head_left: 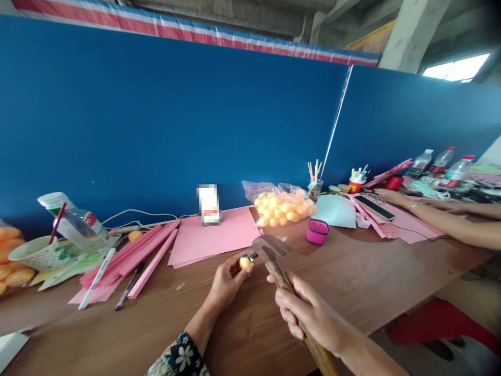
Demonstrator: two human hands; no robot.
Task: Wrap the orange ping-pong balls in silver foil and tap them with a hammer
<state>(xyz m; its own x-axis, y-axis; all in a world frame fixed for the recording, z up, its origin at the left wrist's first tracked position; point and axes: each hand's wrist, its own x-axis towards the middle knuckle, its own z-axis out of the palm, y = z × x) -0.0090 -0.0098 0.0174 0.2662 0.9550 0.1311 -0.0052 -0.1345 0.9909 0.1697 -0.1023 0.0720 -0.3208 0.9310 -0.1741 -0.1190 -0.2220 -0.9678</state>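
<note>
Between the thumb and fingers of my left hand (227, 282) is a small yellow-orange ball (246, 262), like a table tennis ball, with a dark patch and a shiny bit on top. My right hand (303, 308) is wrapped round the wooden handle of a hammer (279, 274). Its grey metal head is beside the ball, blurred at the edge; whether they touch I cannot tell. Beyond my hands lie a clear bag of orange balls (279, 209) and a magenta wrist strap or small pouch (317, 232).
Pink paper sheets (215, 232) and strips (152, 266) lie on the brown table (156, 334), near pens and a paper cup (35, 256). A phone (373, 207) lies at right, beside another person's arms (450, 219). A blue partition (176, 115) stands behind.
</note>
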